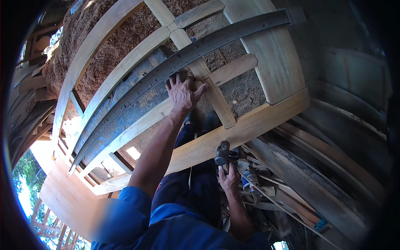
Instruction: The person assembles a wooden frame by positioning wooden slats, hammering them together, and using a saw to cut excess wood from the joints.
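Note:
A large wooden frame (196,152) of pale curved beams and crosspieces lies before me. Along it runs a long, curved dark strip (246,31) with small holes. My left hand (184,95) reaches over the frame, fingers spread and slightly bent, touching the lower edge of the dark strip near a crosspiece joint. Its fingertips are partly in shadow. Lower down, on the near side of the frame, my right hand (229,180) is closed round the handle of a hammer (223,152). The hammer's thick, dark head points up, close to the frame's near beam but apart from it.
A heap of brown shavings (62,66) rises beyond the frame. Long curved planks (308,175) lean at the right. Scrap wood and a can (250,180) lie beside my right hand. A plywood sheet (71,196) is at the lower left.

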A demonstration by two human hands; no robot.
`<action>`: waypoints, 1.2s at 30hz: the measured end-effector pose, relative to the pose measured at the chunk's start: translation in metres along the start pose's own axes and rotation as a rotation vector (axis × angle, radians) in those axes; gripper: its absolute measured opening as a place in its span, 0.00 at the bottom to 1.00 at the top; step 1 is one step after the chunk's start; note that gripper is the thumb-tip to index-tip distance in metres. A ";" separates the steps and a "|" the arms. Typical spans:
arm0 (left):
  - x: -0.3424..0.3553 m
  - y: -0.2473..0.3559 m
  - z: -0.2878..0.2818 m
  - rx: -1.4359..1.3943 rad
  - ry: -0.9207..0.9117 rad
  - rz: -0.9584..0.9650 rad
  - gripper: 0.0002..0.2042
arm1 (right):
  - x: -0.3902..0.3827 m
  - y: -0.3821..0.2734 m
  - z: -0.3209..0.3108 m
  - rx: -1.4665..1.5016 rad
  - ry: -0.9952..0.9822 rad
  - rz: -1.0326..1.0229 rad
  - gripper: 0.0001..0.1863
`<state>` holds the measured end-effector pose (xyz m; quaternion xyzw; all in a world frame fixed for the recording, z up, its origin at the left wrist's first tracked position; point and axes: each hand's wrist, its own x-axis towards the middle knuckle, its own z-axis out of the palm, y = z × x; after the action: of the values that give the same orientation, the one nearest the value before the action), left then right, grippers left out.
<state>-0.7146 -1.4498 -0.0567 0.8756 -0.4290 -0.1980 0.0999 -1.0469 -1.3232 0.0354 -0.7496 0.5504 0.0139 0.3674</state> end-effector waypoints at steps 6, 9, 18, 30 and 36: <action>0.003 -0.005 0.007 -0.017 0.016 0.083 0.28 | 0.006 0.004 0.007 -0.038 0.027 -0.110 0.27; 0.002 -0.003 0.008 -0.017 0.073 0.112 0.27 | 0.010 0.004 0.012 -0.073 0.033 -0.160 0.27; 0.002 -0.004 0.014 -0.130 0.207 0.067 0.15 | 0.014 0.012 0.031 -0.133 -0.027 -0.174 0.26; 0.003 -0.008 0.025 -0.160 0.296 0.036 0.14 | 0.012 0.017 0.056 -0.147 -0.135 -0.088 0.28; 0.004 -0.013 0.024 -0.101 0.253 0.034 0.16 | 0.039 -0.011 0.024 -0.084 -0.559 0.100 0.26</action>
<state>-0.7135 -1.4447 -0.0844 0.8802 -0.4172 -0.1054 0.2004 -1.0125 -1.3402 0.0070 -0.7031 0.4630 0.2610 0.4725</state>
